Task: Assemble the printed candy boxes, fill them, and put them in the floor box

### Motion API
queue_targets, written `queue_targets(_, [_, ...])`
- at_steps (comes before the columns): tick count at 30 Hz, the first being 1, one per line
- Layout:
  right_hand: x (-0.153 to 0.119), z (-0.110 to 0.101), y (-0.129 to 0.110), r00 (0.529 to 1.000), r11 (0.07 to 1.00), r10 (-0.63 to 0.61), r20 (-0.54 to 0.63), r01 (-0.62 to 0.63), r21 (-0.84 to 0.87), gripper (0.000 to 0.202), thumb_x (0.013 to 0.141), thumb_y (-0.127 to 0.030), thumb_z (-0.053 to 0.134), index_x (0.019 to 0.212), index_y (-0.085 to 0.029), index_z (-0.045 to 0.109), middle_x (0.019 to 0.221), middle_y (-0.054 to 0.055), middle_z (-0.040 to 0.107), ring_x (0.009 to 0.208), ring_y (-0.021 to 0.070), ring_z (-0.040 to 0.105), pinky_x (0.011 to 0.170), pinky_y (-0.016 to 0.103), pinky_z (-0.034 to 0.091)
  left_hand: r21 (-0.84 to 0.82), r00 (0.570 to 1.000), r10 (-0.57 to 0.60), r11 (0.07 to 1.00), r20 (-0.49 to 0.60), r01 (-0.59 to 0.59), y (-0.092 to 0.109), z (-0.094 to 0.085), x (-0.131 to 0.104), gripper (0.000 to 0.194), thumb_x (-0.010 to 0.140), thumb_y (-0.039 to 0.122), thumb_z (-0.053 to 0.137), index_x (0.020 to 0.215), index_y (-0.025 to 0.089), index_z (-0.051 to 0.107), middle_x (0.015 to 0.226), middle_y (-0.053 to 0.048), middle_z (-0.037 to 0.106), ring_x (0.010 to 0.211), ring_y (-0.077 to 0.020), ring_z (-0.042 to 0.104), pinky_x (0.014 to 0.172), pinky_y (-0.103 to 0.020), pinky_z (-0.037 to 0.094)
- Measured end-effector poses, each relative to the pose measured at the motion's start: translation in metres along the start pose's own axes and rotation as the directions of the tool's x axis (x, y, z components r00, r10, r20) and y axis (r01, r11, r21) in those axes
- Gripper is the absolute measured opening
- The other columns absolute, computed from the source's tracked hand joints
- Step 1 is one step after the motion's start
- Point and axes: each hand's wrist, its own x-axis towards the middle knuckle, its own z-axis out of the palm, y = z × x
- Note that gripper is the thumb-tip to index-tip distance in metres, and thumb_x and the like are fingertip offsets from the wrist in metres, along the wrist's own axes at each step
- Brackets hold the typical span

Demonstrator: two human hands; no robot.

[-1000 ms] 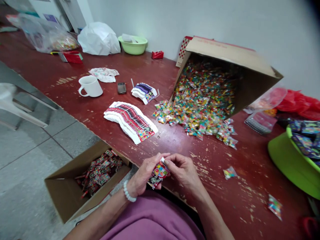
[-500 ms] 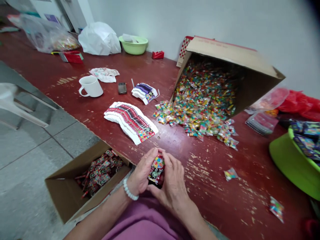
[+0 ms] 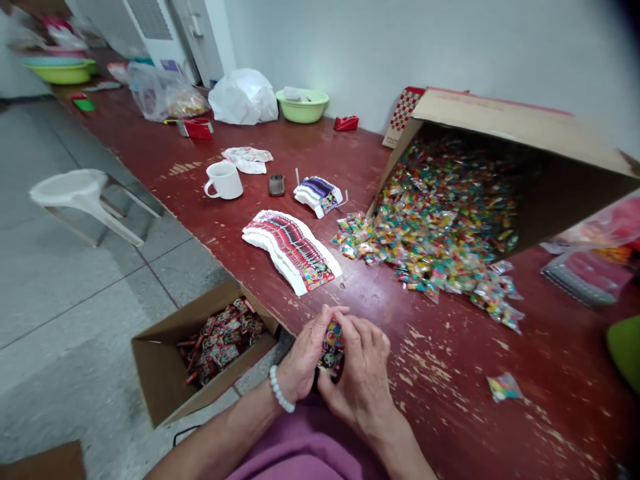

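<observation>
As left hand cups printed packet (palm inward), right hand curls, clasping its opposite side.

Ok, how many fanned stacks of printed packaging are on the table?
2: the red stack, nearer the person, and the purple stack, farther back, left of the tipped cardboard box. More could be hidden behind that box.

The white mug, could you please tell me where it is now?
In the head view, the white mug stands left of centre on the red table, just left of the small dark device and in front of the patterned cloth.
</observation>
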Motion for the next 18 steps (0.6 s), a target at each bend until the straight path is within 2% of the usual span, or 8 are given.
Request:
queue_targets(3, [0.009,0.003,-0.001,0.999,0.992,0.024,0.026,-0.027,0.127,0.077,0.064,-0.021,0.065,0.137,-0.022,0.039,0.122,0.013,0.055,0.109,0.0332,0.051,0.094,0.05,0.039,-0.105,0.998,-0.059,0.993,0.006,0.059,0.004,-0.009,0.0,0.043,0.092,0.051,0.053,0.112,0.017,0.069,0.117,-0.007,0.069,0.115,-0.0236,0.059,0.105,-0.034,0.041])
queue_targets(6, [0.015,0.006,-0.002,0.992,0.962,0.039,0.118,-0.07,0.265,0.087,0.066,-0.027,0.073,0.142,-0.02,0.03,0.128,0.014,0.051,0.115,0.0322,0.049,0.097,0.048,0.041,-0.16,0.998,-0.054,0.985,0.039,0.06,0.009,-0.024,-0.001,0.03,0.088,0.036,0.066,0.111,0.018,0.068,0.109,-0.006,0.071,0.102,-0.0203,0.064,0.094,-0.03,0.048])
queue_targets(9, [0.018,0.007,-0.006,0.978,0.937,0.014,0.208,-0.085,0.338,0.1,0.068,-0.029,0.077,0.148,-0.019,0.017,0.14,0.016,0.041,0.126,0.033,0.041,0.104,0.049,0.039,-0.18,0.997,-0.067,0.981,0.029,0.072,0.011,-0.037,-0.002,0.028,0.087,0.034,0.066,0.111,0.018,0.066,0.098,-0.005,0.071,0.084,-0.0173,0.067,0.073,-0.026,0.053])
queue_targets(11, [0.02,0.008,-0.009,0.974,0.922,0.0,0.225,-0.087,0.377,0.096,0.069,-0.026,0.075,0.147,-0.021,0.02,0.14,0.015,0.041,0.126,0.0314,0.042,0.104,0.047,0.04,-0.206,0.995,-0.095,0.973,0.036,0.1,0.01,-0.043,-0.002,0.029,0.089,0.036,0.063,0.112,0.019,0.066,0.093,-0.005,0.07,0.071,-0.0155,0.066,0.06,-0.024,0.052])
queue_targets(13, [0.024,0.01,-0.013,0.98,0.916,-0.001,0.198,-0.079,0.393,0.086,0.07,-0.023,0.072,0.144,-0.023,0.027,0.134,0.013,0.046,0.121,0.0299,0.046,0.101,0.045,0.043,-0.255,0.995,-0.098,0.962,0.029,0.102,0.009,-0.046,-0.002,0.027,0.089,0.035,0.063,0.11,0.018,0.067,0.094,-0.005,0.071,0.069,-0.0143,0.065,0.062,-0.025,0.052])
queue_targets(16, [0.032,0.016,-0.018,0.99,0.93,-0.02,0.136,-0.031,0.366,0.078,0.067,-0.022,0.072,0.136,-0.022,0.037,0.124,0.012,0.053,0.111,0.0297,0.052,0.095,0.046,0.046,-0.367,0.995,-0.102,0.926,-0.018,0.088,0.009,-0.049,0.001,0.019,0.087,0.03,0.066,0.099,0.016,0.069,0.096,-0.005,0.072,0.082,-0.0152,0.067,0.079,-0.026,0.052])
queue_targets(18, [0.035,0.023,-0.021,0.991,0.936,-0.045,0.126,-0.002,0.352,0.075,0.063,-0.02,0.072,0.132,-0.021,0.042,0.118,0.011,0.056,0.106,0.0294,0.054,0.092,0.045,0.047,-0.433,0.989,-0.145,0.893,-0.016,0.124,0.009,-0.052,0.002,0.016,0.086,0.029,0.067,0.093,0.015,0.069,0.092,-0.005,0.072,0.083,-0.016,0.067,0.082,-0.026,0.052])
